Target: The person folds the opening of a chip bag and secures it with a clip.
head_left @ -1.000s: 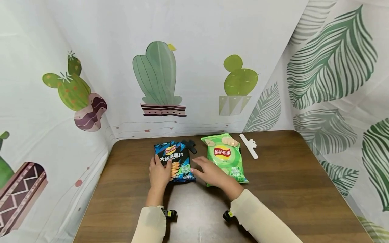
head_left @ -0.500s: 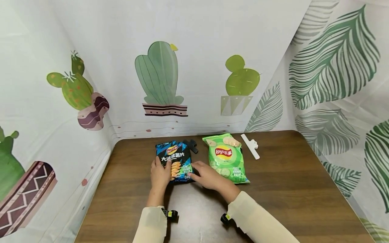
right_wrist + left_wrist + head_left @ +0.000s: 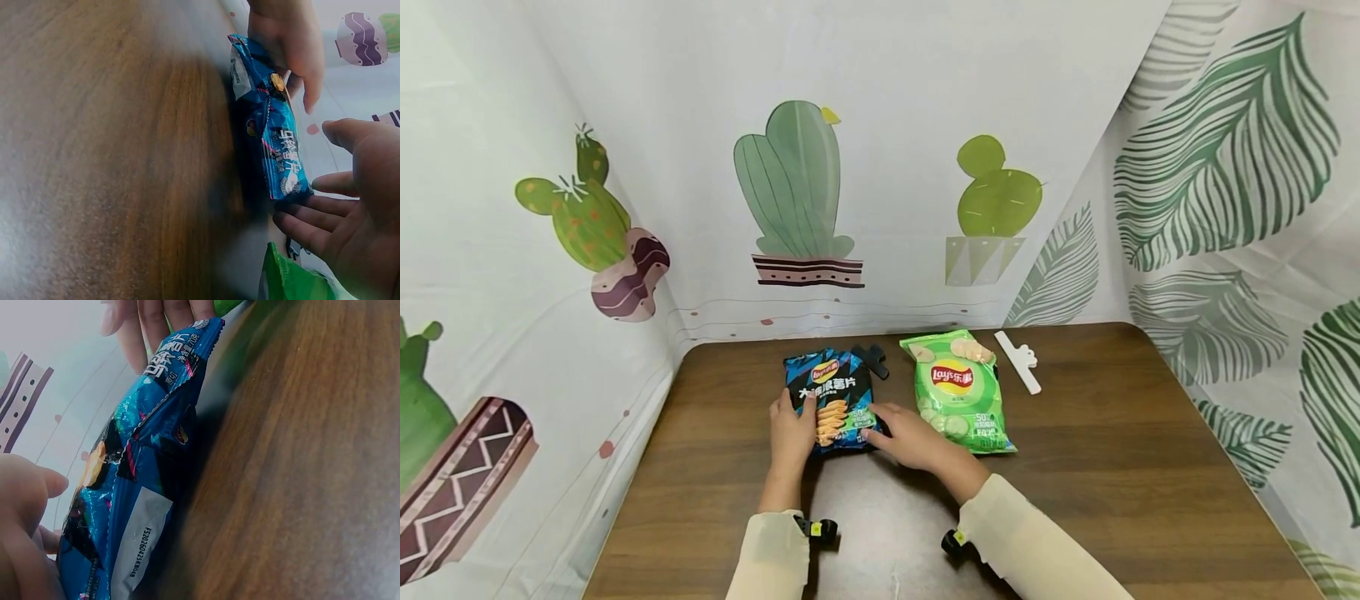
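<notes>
A blue and black bag of potato chips (image 3: 835, 387) lies face up on the wooden table between my hands. My left hand (image 3: 792, 433) rests along the bag's left edge, its thumb held over the printed face. At the lower right corner, my right hand (image 3: 913, 439) has its fingers against the bag's side. The right wrist view shows those fingers (image 3: 306, 222) nearly straight at the bag's end, with the thumb raised apart from it. Just right of my right hand lies a green bag of potato chips (image 3: 955, 387).
A black clip (image 3: 871, 360) lies against the blue bag's upper right corner. Right of the green bag is a white clip (image 3: 1018, 362). Behind the wooden table (image 3: 1112, 500) hangs a white cloth (image 3: 895, 167) printed with cacti and leaves.
My right hand has moved left from beside the green bag to the blue bag's right edge. My left hand stays at the left edge, shifted slightly. The bags have hardly moved.
</notes>
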Demonstrator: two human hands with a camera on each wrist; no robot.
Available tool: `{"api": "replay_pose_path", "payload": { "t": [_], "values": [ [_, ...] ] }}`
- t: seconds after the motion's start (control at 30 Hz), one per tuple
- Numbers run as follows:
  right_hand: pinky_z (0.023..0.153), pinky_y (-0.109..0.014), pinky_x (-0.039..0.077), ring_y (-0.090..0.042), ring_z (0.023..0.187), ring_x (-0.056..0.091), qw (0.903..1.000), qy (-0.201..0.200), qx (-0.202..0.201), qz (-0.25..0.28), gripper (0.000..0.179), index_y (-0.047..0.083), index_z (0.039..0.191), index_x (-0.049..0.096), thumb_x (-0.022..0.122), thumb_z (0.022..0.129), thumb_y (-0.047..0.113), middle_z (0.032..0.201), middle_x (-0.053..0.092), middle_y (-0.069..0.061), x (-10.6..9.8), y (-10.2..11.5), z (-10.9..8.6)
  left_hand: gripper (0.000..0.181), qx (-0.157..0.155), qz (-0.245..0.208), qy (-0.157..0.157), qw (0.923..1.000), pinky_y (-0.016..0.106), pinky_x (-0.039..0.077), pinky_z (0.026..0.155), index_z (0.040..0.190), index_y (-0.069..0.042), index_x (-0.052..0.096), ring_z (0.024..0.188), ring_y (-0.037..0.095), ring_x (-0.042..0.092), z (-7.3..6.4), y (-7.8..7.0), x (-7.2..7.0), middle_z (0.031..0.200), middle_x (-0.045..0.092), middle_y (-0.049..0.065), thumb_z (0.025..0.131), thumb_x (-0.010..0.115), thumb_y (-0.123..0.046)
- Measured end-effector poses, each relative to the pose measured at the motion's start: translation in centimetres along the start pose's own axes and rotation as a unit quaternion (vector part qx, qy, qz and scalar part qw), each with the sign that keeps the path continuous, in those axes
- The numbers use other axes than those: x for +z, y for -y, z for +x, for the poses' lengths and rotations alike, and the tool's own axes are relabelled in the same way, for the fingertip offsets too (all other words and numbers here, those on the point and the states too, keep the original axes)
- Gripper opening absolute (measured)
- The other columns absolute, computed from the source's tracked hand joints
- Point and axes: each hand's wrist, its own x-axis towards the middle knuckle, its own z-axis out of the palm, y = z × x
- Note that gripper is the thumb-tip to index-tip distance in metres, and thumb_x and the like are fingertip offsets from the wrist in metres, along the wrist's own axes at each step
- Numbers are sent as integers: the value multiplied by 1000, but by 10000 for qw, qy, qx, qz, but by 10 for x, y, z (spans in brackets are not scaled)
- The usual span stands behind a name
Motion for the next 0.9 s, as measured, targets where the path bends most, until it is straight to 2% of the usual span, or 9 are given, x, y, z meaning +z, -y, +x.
{"api": "replay_pose_path", "payload": {
  "t": [0.33,0.57,0.8,0.9],
  "values": [
    [112,-55,42,-39,139,49,9997,-62,-175,146,63,8,156,37,55,104,38,155,42,-20,2,-3,1,69,-19,-373,-153,9992,61,29,119,157,3,29,144,49,33,1,1,-1,156,30,32,104,50,-36],
    [114,-55,41,-39,140,47,9996,-109,-31,257,67,7,158,33,55,103,39,156,41,-20,2,-3,1,66,-16,-606,-263,9978,60,29,119,156,2,31,144,47,35,0,0,-2,154,32,31,104,51,-34],
    [115,-59,38,-43,144,41,9989,-179,129,416,73,8,161,25,55,103,41,161,32,-25,3,-4,1,66,-113,-743,-229,9969,60,33,117,157,0,29,143,46,36,-4,-3,-5,155,31,29,105,49,-35],
    [115,-58,39,-41,143,44,9984,-261,208,466,74,9,161,24,54,103,42,161,34,-24,4,-4,2,67,-152,-764,-224,9967,61,32,117,158,-1,28,144,46,35,-5,-4,-7,155,32,30,105,49,-35]
  ]
}}
